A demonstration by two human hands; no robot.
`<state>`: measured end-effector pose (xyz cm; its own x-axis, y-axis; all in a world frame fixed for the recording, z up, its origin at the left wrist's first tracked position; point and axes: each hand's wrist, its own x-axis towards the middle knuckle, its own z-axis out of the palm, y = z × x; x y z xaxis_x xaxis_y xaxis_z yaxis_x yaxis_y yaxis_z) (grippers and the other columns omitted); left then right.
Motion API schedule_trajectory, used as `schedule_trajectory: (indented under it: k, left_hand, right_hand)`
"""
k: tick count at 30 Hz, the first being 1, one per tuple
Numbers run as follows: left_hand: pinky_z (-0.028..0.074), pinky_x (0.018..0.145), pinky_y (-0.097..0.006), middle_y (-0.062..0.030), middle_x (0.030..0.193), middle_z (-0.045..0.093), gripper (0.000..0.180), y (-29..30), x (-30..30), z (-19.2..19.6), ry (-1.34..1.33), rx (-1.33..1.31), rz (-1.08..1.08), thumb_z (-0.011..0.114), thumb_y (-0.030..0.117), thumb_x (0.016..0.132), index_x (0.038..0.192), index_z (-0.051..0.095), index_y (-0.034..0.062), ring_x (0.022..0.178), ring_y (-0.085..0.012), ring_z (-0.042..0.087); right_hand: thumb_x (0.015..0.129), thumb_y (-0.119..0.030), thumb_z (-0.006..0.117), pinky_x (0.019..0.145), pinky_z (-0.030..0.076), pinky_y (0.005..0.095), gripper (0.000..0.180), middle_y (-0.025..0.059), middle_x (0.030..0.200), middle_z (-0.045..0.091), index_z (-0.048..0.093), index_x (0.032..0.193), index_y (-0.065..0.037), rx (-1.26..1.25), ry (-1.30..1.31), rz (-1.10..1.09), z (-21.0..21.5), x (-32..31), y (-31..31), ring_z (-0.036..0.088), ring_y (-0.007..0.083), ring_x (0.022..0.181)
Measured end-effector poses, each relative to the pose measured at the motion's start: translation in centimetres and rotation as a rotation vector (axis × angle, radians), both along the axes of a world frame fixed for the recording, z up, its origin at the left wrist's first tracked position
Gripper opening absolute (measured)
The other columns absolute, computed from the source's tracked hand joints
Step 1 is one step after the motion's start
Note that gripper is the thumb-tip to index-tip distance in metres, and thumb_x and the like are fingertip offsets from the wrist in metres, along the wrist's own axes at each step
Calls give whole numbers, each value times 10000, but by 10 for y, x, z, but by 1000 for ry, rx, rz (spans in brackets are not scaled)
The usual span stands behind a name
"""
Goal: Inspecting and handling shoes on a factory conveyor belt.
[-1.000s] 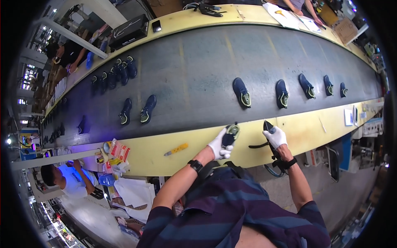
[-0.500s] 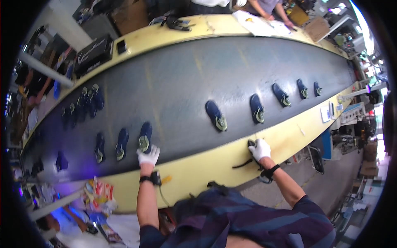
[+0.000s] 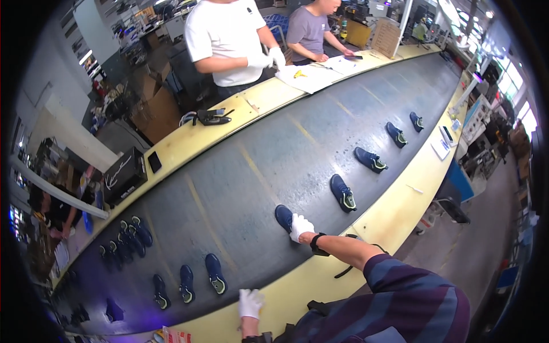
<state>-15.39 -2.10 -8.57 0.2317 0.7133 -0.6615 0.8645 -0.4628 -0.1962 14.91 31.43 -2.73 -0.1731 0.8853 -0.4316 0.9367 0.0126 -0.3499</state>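
Gripping a navy mesh shoe (image 3: 283, 216), gloved right hand (image 3: 300, 226); left hand (image 3: 250, 302) flat.

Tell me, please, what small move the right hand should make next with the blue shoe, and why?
Probably let go and draw back: the white-gloved right hand rests on the dark blue shoe, which already lies flat on the grey belt, in line with the next blue shoe.

- Pretty clearly a shoe factory floor, assembly line type setup
- Long grey conveyor belt (image 3: 229, 188) with yellow side rails, dark blue sneakers (image 3: 342, 192) spaced out along it beyond the right hand (image 3: 299, 226)
- Two other workers (image 3: 229, 40) at the far side, across from that hand
- Cardboard boxes (image 3: 154, 114) and machines behind them
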Motion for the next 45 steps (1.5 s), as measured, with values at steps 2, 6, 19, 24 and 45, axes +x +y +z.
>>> schedule_trajectory:
  k: [2, 6, 19, 24, 45]
  left_hand:
    - [538, 963, -549, -236, 1578, 475, 780, 29, 109, 52, -1022, -140, 1284, 547, 505, 1062, 1613, 271, 27, 1267, -403, 608]
    - [542, 1033, -513, -305, 1539, 507, 849, 76, 169, 105, -1442, -199, 1709, 655, 304, 1047, 1660, 174, -33, 1337, -382, 601]
    - [547, 999, -502, -287, 1276, 685, 768, 57, 258, 113, -1050, 1, 957, 818, 228, 821, 1444, 413, 30, 1210, -464, 669]
    - [572, 955, -470, -265, 1204, 712, 781, 48, 257, 89, -984, 43, 967, 826, 238, 838, 1457, 399, 25, 1144, -388, 721]
    - [588, 875, -539, -253, 1281, 661, 442, 39, 256, 80, -721, 172, 1009, 535, 187, 1016, 1434, 483, 52, 1068, -425, 729]
  right_hand:
    - [872, -276, 738, 972, 576, 500, 568, 303, 1260, 661, 541, 1317, 16, -56, 60, -167, 4, 12, -4, 693, 455, 1159]
    - [835, -374, 752, 951, 592, 456, 610, 304, 1120, 748, 632, 1230, 76, -296, 233, -281, 68, 16, -57, 744, 429, 1085]
    - [852, -378, 754, 785, 603, 496, 402, 261, 951, 768, 781, 995, -4, -305, 290, 17, 80, 97, -217, 766, 424, 902]
    - [850, -361, 769, 811, 609, 483, 378, 229, 995, 780, 787, 1038, -33, -332, 125, 282, 91, 99, -212, 770, 409, 932]
    - [1025, -251, 562, 719, 599, 540, 268, 247, 894, 761, 617, 1126, -8, 51, -158, 861, 75, 49, -189, 761, 445, 845]
